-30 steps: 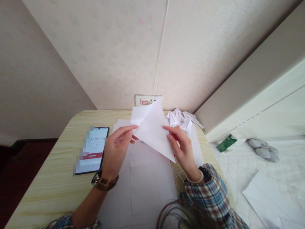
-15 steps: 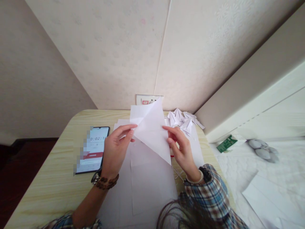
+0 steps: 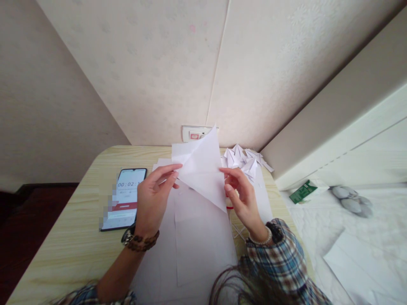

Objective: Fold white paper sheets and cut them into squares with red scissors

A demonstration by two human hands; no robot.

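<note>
I hold a folded white sheet of paper (image 3: 202, 169) up above the table, shaped as a long triangle with its tip pointing down to the right. My left hand (image 3: 154, 199) pinches its left edge between thumb and fingers. Opposite it, my right hand (image 3: 242, 198) grips the right edge, fingers curled. Flat white sheets (image 3: 197, 241) lie under both hands on the light wooden table (image 3: 73, 241).
A phone (image 3: 124, 198) with a lit timer screen lies left of my left hand. Several small folded paper shapes (image 3: 242, 159) sit at the table's back right. A wall socket (image 3: 192, 133) is behind. On the bed to the right lie a green packet (image 3: 302, 190), grey soft objects (image 3: 349, 199) and white paper (image 3: 359, 262).
The folded sheet has turned slightly and risen, its lower tip drawing up and left. My right hand's fingers shifted along its edge. The phone and the table things stayed put.
</note>
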